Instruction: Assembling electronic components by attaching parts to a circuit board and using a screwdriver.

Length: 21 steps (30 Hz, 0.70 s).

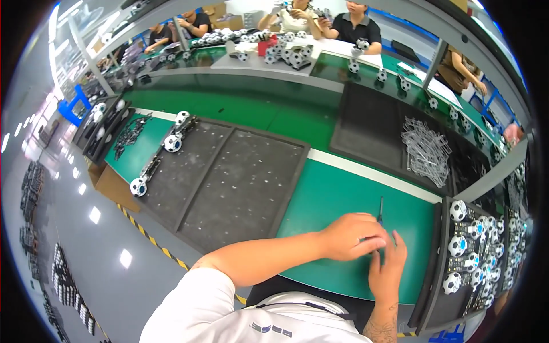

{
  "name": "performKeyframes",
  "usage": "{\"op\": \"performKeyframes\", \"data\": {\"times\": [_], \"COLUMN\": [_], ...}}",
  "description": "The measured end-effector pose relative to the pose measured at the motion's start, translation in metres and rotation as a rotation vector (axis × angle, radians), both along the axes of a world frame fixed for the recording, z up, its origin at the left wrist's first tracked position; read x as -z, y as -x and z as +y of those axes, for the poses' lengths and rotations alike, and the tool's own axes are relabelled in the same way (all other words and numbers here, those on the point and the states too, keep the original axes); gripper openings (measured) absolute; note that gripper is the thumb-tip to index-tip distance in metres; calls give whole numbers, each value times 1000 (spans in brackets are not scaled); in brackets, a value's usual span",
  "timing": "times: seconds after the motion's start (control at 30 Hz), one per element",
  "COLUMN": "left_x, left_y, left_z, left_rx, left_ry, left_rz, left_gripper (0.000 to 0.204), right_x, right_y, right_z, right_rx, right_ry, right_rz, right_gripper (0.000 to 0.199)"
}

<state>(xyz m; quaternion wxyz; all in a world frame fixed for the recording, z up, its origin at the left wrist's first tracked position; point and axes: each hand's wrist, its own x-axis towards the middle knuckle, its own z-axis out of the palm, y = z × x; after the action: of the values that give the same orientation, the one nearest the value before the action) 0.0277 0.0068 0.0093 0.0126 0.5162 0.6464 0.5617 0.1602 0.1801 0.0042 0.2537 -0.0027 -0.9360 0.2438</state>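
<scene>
My left hand (353, 235) reaches across from the lower left, knuckles up and fingers curled under. My right hand (386, 268) rises from the bottom edge, fingers spread loosely, its fingertips meeting the left's.

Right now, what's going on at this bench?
A person at a green workbench has both hands together over a small part too hidden to identify. The left hand covers it from above; the right hand meets it from below. A thin dark tool pokes out past the fingers. Football-patterned balls fill a tray on the right; empty dark foam trays lie left.
</scene>
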Motion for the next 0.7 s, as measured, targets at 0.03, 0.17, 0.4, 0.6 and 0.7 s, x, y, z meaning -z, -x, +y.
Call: {"op": "performKeyframes", "data": {"times": [0.03,0.17,0.4,0.6,0.7], "left_x": [-19,-105,-181,-187,-144], "left_y": [-6,-44,-107,-89,-107], "left_z": [-2,-24,-68,-114,-96], "left_rx": [-5,520,869,970,710], "left_ry": [3,-244,-530,-123,-691], "left_rz": [3,-189,-663,-373,-135], "left_gripper": [24,88,126,141,142], "right_x": [6,53,27,28,18], "right_y": [4,5,12,18,26], "right_z": [1,24,16,5,8], "right_rx": [-14,-7,8,34,2], "right_ry": [-52,-141,-157,-183,-201], "right_rz": [-1,-66,-183,-49,-26], "right_gripper": [36,47,43,37,36]}}
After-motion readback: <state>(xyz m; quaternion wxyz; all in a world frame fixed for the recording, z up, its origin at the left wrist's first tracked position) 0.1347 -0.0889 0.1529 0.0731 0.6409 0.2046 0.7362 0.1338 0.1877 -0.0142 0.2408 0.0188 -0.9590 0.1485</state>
